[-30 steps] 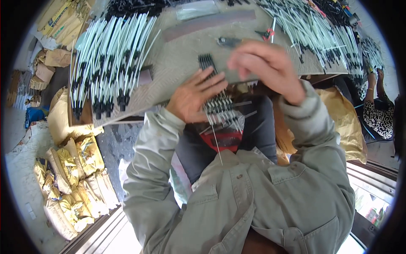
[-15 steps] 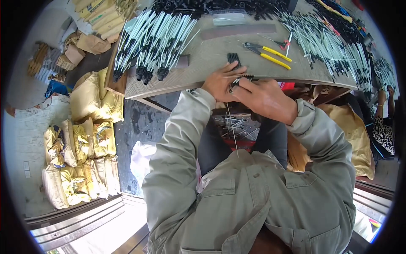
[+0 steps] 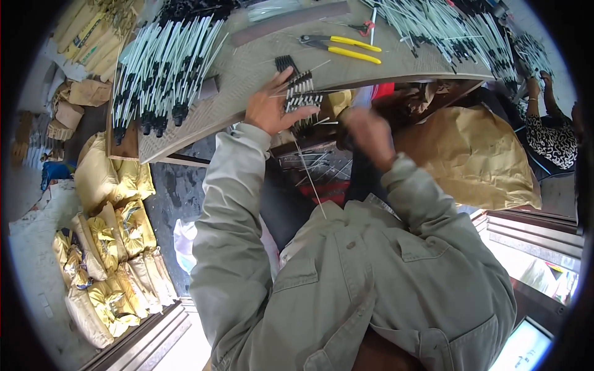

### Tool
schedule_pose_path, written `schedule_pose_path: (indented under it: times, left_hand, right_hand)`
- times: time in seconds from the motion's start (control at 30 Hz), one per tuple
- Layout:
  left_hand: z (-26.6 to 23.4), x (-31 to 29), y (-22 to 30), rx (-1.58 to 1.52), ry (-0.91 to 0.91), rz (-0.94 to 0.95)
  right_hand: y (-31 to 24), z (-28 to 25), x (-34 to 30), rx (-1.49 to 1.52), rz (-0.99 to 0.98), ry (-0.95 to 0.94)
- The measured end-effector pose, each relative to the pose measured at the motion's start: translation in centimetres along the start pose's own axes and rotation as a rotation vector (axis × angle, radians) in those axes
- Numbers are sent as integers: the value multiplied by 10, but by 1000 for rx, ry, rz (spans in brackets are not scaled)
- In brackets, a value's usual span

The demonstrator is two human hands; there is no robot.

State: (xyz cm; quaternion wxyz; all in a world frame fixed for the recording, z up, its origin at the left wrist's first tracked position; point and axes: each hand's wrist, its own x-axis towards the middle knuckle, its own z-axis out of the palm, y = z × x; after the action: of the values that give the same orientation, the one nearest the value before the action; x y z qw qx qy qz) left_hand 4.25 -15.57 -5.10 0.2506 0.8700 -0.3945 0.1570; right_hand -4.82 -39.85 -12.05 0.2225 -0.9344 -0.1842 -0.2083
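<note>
My left hand (image 3: 272, 105) is at the table's near edge, its fingers and thumb closed around a black toothed strip (image 3: 302, 93) with short pale pieces across it. Above the fingers, the strip's dark comb-like end (image 3: 284, 62) lies on the table (image 3: 247, 80). From under the strip a thin pale rod (image 3: 310, 175) slants down to my lap. My right hand (image 3: 371, 136) is off the strip, below the table edge beside an open space under the top. Motion smears its fingers, so what they hold cannot be made out.
Yellow-handled pliers (image 3: 341, 48) and red-handled scissors (image 3: 365, 28) lie on the table. Bundled pale rods with black ends (image 3: 170, 68) stand at left; more rods (image 3: 427, 31) pile at right. Yellow sacks (image 3: 111, 247) fill the left floor. A brown sack (image 3: 470, 154) sits right, near another person's arm (image 3: 533, 96).
My right hand has left the strip and moved down and away from it. My left hand keeps the strip, its pale pieces now showing. The whole view has shifted.
</note>
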Motion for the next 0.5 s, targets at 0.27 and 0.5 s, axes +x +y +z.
schedule_pose_path:
  times: [0.27, 0.5]
  left_hand:
    - [-13, -5, 8, -80, -61, 9]
    - [-20, -3, 4, -64, -143, 133]
  right_hand:
    - [-84, 30, -14, 563, -154, -936]
    - [-76, -37, 57, 844, -249, -628]
